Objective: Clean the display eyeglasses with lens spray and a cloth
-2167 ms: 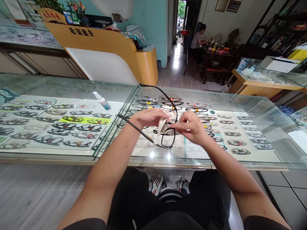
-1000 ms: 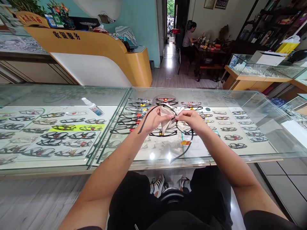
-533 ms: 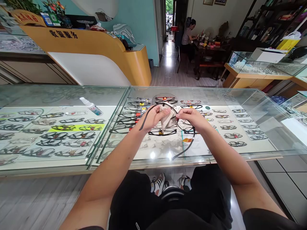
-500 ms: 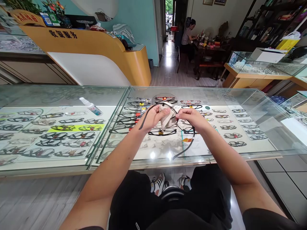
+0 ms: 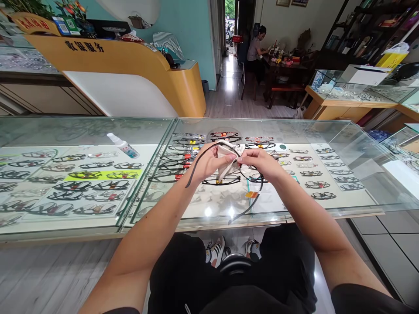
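Above the glass counter, both my hands hold one pair of dark-framed eyeglasses [image 5: 261, 183]. My left hand [image 5: 209, 162] is closed, pinching a pale cloth [image 5: 224, 168] around one lens, with a temple arm lying along the wrist. My right hand [image 5: 258, 162] pinches the frame near its middle, fingers closed. From the right side the other temple arm hangs down in a curve, carrying an orange tag [image 5: 252, 194]. The cloth and fingers hide most of the lens under them.
Below my hands is a glass display counter [image 5: 203, 213] with rows of eyeglasses inside. A white spray bottle [image 5: 122, 145] lies on the left. Beyond stand a wooden reception desk [image 5: 186, 89] and, farther back, a seated person [image 5: 256, 52] at a table.
The eyeglasses have tilted slightly, and the hanging temple arm with its tag has swung a little left and down. My right fingers have shifted slightly left along the frame.
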`<state>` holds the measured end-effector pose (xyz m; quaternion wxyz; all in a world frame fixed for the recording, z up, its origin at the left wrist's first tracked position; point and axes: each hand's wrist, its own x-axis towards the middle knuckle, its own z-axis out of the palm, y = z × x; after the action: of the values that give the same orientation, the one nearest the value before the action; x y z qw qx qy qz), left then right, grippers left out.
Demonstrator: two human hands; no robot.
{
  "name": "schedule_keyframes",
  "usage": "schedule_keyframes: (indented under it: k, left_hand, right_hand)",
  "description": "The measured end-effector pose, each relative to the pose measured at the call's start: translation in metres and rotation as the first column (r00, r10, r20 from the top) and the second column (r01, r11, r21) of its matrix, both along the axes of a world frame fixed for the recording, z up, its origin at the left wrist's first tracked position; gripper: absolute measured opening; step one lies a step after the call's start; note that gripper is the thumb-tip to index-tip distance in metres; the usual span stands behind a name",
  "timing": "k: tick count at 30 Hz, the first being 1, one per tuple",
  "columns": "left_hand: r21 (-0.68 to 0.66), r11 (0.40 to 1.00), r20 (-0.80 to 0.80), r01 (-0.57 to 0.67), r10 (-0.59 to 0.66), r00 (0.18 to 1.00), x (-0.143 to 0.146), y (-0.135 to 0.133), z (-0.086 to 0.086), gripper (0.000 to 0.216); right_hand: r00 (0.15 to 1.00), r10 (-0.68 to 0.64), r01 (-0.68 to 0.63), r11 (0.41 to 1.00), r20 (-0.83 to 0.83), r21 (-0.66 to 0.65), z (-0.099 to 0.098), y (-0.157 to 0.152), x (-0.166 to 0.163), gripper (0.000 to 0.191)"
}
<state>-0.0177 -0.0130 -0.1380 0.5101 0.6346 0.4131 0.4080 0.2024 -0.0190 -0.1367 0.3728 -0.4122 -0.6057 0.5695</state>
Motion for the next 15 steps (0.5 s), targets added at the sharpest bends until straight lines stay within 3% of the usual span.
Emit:
schedule_keyframes:
  k: [8,11,15]
  left_hand:
    - [0.073,0.987,-0.014,-0.144,0.146,0.989,0.003,0.003,-0.009,0.063]
    - [0.089,0.99,-0.025,-0.109,0.111,0.993,0.0,0.004,-0.007,0.066]
    - [0.026,1.0,0.099,-0.015,0.012,0.995,-0.004,0.003,-0.005,0.055]
  right_hand:
    - [0.998,0.012,-0.013,1.0,-0.059,-0.011,-0.005,-0.001,-0.004,0.035]
    - [0.998,-0.02,0.019,1.0,-0.054,-0.017,0.001,-0.003,-0.003,0.032]
    - [0.997,-0.037,0.034,0.999,-0.068,-0.04,0.007,-0.003,0.001,0.033]
